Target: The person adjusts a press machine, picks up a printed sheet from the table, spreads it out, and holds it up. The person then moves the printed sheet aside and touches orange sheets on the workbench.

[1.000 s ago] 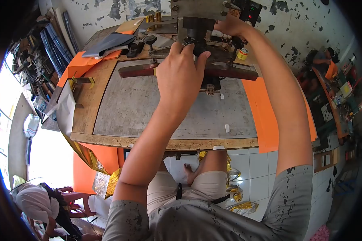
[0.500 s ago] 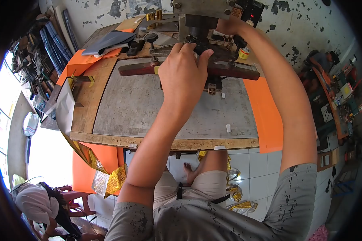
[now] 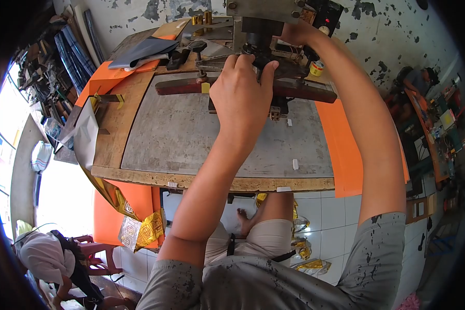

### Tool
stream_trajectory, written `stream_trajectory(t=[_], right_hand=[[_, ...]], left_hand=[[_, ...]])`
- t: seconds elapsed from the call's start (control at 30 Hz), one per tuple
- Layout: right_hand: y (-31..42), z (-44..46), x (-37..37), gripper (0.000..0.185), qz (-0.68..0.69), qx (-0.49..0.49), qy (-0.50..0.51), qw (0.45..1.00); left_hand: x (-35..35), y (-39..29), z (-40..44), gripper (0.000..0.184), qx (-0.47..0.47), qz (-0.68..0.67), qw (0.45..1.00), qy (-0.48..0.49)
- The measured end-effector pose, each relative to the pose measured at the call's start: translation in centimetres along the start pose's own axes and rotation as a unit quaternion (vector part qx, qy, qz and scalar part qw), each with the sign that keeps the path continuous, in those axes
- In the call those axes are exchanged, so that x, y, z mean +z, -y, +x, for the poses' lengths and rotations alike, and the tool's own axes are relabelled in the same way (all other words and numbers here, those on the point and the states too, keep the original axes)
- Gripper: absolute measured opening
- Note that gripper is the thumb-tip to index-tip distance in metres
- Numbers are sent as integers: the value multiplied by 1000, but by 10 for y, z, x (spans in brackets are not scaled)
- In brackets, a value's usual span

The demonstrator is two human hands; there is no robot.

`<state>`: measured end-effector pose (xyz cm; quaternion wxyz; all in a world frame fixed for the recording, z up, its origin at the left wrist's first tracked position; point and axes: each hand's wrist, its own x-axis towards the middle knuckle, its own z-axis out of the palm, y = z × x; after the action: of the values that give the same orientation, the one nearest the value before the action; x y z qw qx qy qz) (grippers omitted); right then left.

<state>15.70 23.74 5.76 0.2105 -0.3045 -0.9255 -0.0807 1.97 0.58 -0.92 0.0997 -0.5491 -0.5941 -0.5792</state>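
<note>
A hot-stamping press with a dark central column stands over a grey metal plate. My left hand is at the press head, its fingers curled over a black part below the column and its thumb on the right side. The hand covers much of that part. A dark red crossbar runs behind my left hand, with a black clamp knob near its left side. My right hand reaches behind the column's right side; its fingers are hidden.
Orange sheets lie along the right edge. Gold foil hangs at the table's left front. A grey folded sheet and small gold rolls lie at the back. A person sits lower left; another is far right.
My left hand has shifted slightly right at the press head, and its forearm has swung right. The whole view has moved a little. My right hand stays behind the column.
</note>
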Motion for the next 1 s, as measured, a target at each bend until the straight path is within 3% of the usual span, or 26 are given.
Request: stream_trajectory(t=[0.83,1.0], right_hand=[[-2,3,2,24,29,-16,-16,999],[17,0,-11,26,19,62,37,997]], left_hand=[[3,0,-1,44,6,0,1000,-20],[3,2,-2,44,14,7,1000,-23]])
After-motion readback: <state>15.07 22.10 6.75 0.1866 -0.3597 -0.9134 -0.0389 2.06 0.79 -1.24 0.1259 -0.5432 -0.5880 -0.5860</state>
